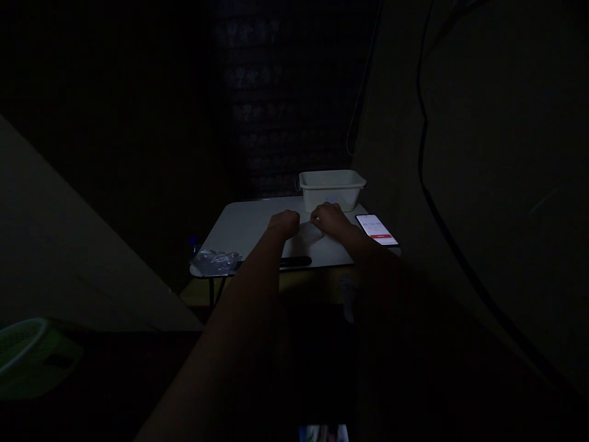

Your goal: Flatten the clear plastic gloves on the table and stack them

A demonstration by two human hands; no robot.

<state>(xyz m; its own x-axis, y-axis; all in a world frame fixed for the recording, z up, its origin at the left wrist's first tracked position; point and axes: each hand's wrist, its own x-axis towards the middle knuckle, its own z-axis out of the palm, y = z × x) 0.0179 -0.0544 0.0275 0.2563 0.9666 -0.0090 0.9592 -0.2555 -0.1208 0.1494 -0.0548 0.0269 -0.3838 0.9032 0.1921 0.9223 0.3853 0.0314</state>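
Both hands are over a small white table (248, 222) in dim light. A clear, thin plastic piece (309, 233), perhaps a bag, spans the gap between them. My left hand (285, 224) is closed on its left side, fingers curled. My right hand (329, 218) pinches its upper right side, thumb and fingers together. Just behind my right hand stands a white plastic tub (332, 191). A heap of crumpled clear plastic (216, 261) lies at the table's front left corner.
A lit phone (377, 230) lies at the table's right edge. A blue-capped bottle (194, 244) is beyond the left edge. A green basket (34, 356) stands at the lower left. A dark cable (426, 184) hangs along the right wall.
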